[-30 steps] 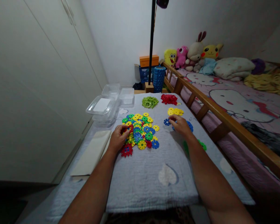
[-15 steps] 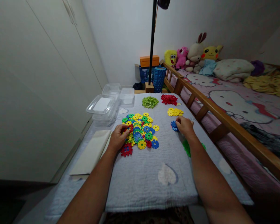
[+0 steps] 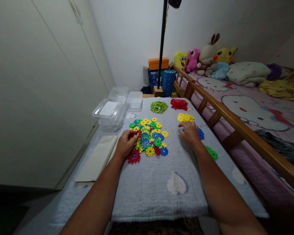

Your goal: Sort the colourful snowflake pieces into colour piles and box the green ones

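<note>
A mixed heap of notched plastic discs [image 3: 147, 138] in yellow, green and blue lies mid-table, with red square pieces at its left side. At that side rests my left hand [image 3: 125, 143], thumb and fingers apart, fingertips by a red square piece [image 3: 138, 133]; no grip on it shows. My right hand [image 3: 189, 132] is right of the heap, low over blue discs [image 3: 200, 133] that it partly covers. Its fingers are stretched and apart. Green discs [image 3: 212, 152] lie partly behind my right forearm. Beyond the right hand are yellow discs [image 3: 185, 117].
Light-green pieces [image 3: 159, 106] and red pieces [image 3: 179, 104] form separate piles at the back. Clear plastic containers [image 3: 107, 111] and a folded beige sheet [image 3: 96, 160] occupy the left side. A wooden bed rail [image 3: 218, 111] runs along the right; a black pole [image 3: 161, 49] stands behind.
My right hand has shifted slightly left and its fingers have spread from a pinch, uncovering blue discs on its right. My left hand stays by the heap. The whole view has shifted slightly.
</note>
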Available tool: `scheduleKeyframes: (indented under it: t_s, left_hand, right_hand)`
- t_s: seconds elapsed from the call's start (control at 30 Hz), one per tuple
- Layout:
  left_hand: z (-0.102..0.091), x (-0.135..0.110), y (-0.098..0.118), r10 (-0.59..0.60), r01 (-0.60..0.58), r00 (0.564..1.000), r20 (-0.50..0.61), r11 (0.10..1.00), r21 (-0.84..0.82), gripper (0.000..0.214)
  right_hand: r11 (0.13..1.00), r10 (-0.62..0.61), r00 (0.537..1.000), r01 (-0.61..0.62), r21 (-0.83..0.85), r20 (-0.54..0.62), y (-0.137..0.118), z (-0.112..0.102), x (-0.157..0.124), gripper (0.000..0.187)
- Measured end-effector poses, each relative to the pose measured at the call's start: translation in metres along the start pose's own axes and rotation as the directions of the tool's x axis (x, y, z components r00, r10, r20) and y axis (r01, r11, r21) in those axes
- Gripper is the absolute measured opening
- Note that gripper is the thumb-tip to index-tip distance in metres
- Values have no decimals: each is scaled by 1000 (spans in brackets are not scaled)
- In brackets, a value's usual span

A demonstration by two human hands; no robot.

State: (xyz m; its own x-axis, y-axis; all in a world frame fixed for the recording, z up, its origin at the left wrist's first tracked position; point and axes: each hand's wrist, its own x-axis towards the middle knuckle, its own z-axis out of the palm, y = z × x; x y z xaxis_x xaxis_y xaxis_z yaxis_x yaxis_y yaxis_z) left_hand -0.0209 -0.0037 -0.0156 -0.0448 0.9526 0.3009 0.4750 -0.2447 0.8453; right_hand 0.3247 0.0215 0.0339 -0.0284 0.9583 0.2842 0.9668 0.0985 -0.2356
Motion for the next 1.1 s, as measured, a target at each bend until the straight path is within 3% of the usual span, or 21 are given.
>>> scheduleKeyframes:
  t_s: [0.17,0.23,0.4,0.53,0.67,0.8,0.97,1.1]
  left_hand:
    - [0,0,2,-2,3,1000,-7,1000,14,27]
    - [0,0,2,-4,4,1000,-4,1000,10,27]
    - [-1,0,1,1,-1,1000,3,1000,21,27]
    - [-1,-1,5,-5,5,1000,-11,999,50,26]
    - [-1,-2,8,4,-2,1000,-24,998,70,25]
    - [-2,-2,10,16,-14,1000,-21,997,82,23]
    - [-2,-2,13,17,-15,1000,-23,997,76,23]
    - [-2,-2,10,21,-20,1000,-20,997,76,24]
  right_hand:
    - [973,-225,967,217,75,119,-33,20,-6,38]
    - [966,-256,955,249,62,149,-41,28,-9,42]
    - [967,-254,947,255,22,197,-46,35,-10,30]
    - [981,-186,969,175,79,165,-42,27,-5,25]
    - [961,-91,974,31,273,206,-25,18,12,13]
    - [919,62,993,-94,382,96,7,11,46,10]
    - [882,333,942,-330,337,51,42,12,88,21]
    - [878,378,925,-375,298,50,50,21,102,22]
